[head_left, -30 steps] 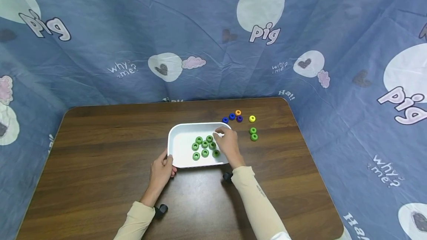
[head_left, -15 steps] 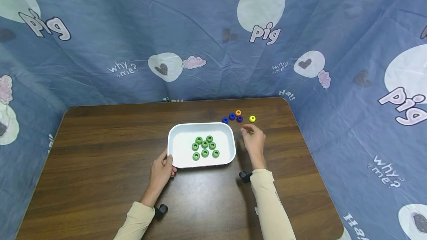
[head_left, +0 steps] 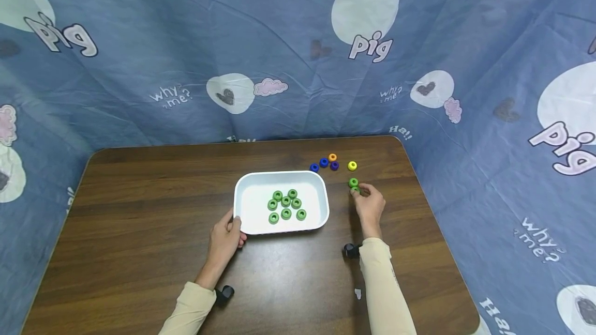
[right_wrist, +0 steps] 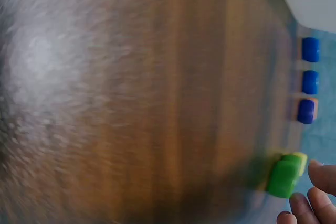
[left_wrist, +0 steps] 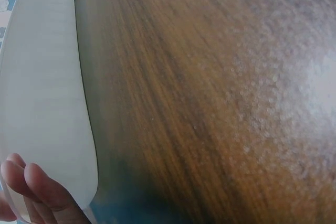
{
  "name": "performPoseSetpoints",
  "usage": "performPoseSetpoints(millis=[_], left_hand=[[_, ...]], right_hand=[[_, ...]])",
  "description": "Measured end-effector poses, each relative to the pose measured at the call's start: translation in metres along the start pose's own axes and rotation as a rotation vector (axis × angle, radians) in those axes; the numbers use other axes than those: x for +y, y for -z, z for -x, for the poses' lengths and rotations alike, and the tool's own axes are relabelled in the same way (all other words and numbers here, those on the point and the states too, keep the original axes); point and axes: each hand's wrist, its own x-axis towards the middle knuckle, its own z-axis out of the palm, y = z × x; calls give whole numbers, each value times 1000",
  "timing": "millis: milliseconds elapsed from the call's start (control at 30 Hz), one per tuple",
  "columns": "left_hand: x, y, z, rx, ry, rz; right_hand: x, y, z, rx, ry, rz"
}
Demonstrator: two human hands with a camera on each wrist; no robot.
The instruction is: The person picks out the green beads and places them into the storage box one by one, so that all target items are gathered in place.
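Observation:
In the head view, my left hand [head_left: 225, 238] grips the near-left corner of a white tray [head_left: 247, 211], thumb at the rim. The left wrist view shows its fingers curled at the tray's side wall [left_wrist: 47, 77]. Inside the tray lie several green ring-shaped beads [head_left: 286, 214]. My right hand [head_left: 371, 204] is right of the tray, its thumb and index finger parted around a green bead [head_left: 355, 189], partly covered by them. Just behind that bead is another green bead [head_left: 353, 182]. In the right wrist view, the fingertips [right_wrist: 321, 176] stand close beside a green bead [right_wrist: 283, 178].
Behind the tray's right end are blue beads [head_left: 324, 162], a dark purple bead [head_left: 334, 166] and an orange bead [head_left: 332, 157]. A yellow bead [head_left: 352, 166] lies farther right. The brown wooden table [head_left: 153, 190] meets a blue patterned cloth [head_left: 288, 118] at the back.
My right hand has left the tray's right side and moved right to the two green beads on the table, shifting slightly nearer in the last half second. The left hand stays on the tray.

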Motion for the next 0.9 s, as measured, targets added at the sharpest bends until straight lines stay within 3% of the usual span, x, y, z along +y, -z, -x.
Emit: performPoseSetpoints(millis=[333,900], left_hand=[[2,0,1,-9,1,-4],[4,1,1,-17,4,-10]], right_hand=[[10,-6,-1,-34,-41,9],[10,-9,-3,-23,-21,23]])
